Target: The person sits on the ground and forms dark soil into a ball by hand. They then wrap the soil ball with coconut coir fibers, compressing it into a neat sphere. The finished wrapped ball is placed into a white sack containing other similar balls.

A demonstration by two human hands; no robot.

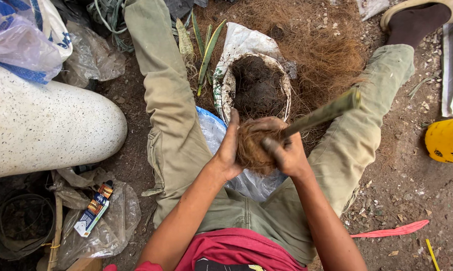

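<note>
- My left hand (230,150) is cupped, fingers up, flat against the left side of a husk ball (251,145), steadying it rather than closing round it.
- My right hand (286,153) is closed in a fist on the near end of a stick (322,114), and it also presses the right side of the ball.
- The ball sits between both hands, over my lap, just above a clear plastic sheet (214,131).
- The stick's long axis runs from my right fist up and away to the far right, with its free end over my right thigh. Its near end meets the ball at the top right, so the right hand is the one that governs it.
- Just beyond the hands, far of the ball, stands a white sack (246,45) rolled open, holding dark soil.
- Behind the sack lies a heap of brown fibre (322,45), and green leaves (206,50) lie to its left.
- To the far left is a white speckled slab (46,125); near left, a small carton (93,211) on plastic bags.
- At the right edge I see a yellow tub (447,140) and, nearer, a red strip (392,231) on the dirt floor.
</note>
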